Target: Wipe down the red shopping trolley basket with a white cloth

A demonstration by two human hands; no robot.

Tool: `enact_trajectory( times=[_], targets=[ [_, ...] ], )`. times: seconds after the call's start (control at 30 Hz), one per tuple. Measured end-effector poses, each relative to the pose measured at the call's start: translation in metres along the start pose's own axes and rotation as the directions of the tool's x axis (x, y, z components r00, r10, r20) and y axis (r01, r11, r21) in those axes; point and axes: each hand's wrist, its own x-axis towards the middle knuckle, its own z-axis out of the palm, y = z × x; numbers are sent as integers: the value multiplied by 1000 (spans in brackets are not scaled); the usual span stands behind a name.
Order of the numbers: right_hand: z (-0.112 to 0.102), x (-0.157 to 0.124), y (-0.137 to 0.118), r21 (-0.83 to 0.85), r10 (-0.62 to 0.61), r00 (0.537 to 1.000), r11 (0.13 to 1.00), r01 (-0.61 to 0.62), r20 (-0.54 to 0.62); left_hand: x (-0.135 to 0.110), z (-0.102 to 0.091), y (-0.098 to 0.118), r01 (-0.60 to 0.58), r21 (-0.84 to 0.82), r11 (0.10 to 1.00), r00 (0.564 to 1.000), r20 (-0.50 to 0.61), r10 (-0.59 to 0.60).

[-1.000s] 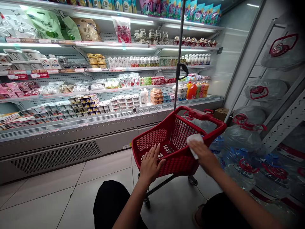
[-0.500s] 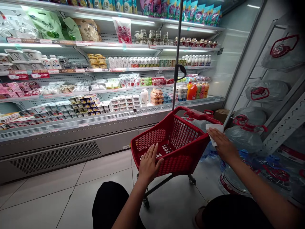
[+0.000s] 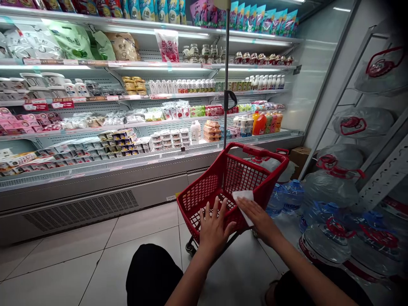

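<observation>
- Cart point(image 3: 244, 174) sits right of centre; left hand point(image 3: 214, 231) spread at its near side, contact hard to tell; right hand point(image 3: 256, 216) holding white wipe point(image 3: 245, 195) against its right side
- wiping step, looks like; next stroke probably wants cart kept steady

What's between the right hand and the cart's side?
A white cloth, under the right hand's fingers, against the red cart. The head view shows it.

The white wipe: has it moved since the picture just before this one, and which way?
Yes. Against the large orange bottle on the shelf, the white wipe has gone from below-right to below-left.
</observation>
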Motion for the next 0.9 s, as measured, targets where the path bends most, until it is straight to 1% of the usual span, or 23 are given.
enact_trajectory(
  times=[0.1,0.17,0.23,0.3,0.4,0.47,0.53,0.63,0.7,0.77,0.8,0.83,0.9],
  targets=[
    [-14,-1,37,-43,49,999,998,-50,-10,-5,-3,-4,6,-9,1000,1000,2,-6],
    [-17,2,55,-60,93,995,994,-94,-25,-7,-7,-4,5,-15,1000,1000,11,-5],
    [-14,8,65,-53,123,991,991,-125,-45,-7,-10,-2,-5,-22,1000,1000,23,6],
    [-7,15,66,-29,143,987,989,-145,-70,-6,-12,4,-21,-27,999,999,36,22],
    [7,25,53,13,148,985,989,-148,-86,-2,-12,15,-40,-37,998,998,38,42],
    [15,28,35,48,139,988,990,-136,-64,0,-11,24,-53,-52,997,998,20,54],
    [19,28,11,107,103,995,989,-100,-20,0,-10,34,-64,-81,995,998,2,65],
    [16,21,-24,226,27,999,974,-34,34,-5,-11,45,-82,-130,988,997,1,83],
    [10,14,-37,284,-10,999,959,-5,50,-9,-14,47,-104,-145,984,994,5,106],
    [3,7,-40,301,-32,998,953,14,54,-10,-19,42,-128,-134,983,992,-2,129],
    [0,4,-38,298,-35,998,955,16,56,-9,-21,35,-137,-117,984,991,-11,136],
    [-2,1,-34,290,-31,998,957,11,62,-7,-24,26,-143,-94,985,990,-23,141],
    [-5,-4,-21,271,5,997,962,-25,75,2,-31,0,-145,-38,989,989,-46,144]
  ],
)
